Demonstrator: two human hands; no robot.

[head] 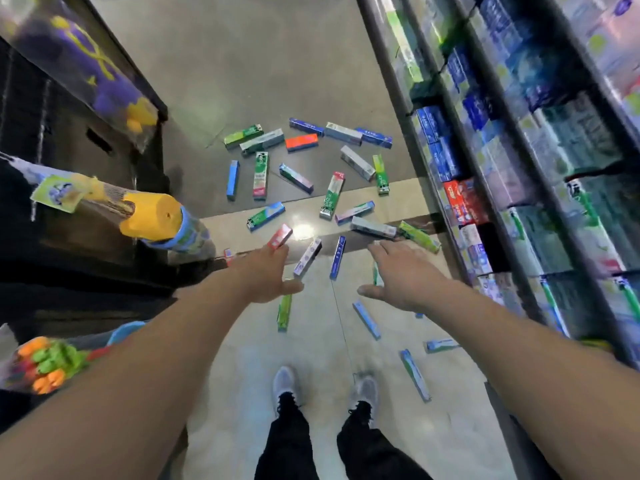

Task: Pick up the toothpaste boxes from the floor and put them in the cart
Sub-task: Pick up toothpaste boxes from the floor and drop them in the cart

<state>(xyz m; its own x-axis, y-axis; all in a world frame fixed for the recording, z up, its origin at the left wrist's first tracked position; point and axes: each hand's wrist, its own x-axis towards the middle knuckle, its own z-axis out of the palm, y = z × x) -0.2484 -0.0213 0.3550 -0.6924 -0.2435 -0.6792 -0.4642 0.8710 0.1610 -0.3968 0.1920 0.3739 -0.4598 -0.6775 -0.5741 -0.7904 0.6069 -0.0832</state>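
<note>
Reaching forward over my grey shoes (286,384), I see both bare arms stretched out above the glossy tiled floor (242,81). My left hand (266,275) spreads flat with fingers straight, holding nothing; my right hand (398,275) does likewise, thumb splayed. Beyond the shoes, slim rectangular cardboard toothpaste boxes (330,194) lie scattered in green, blue, red and silver. Farther past them, to the right, stocked metal shelves (502,150) run away. No box is lifted yet.
</note>
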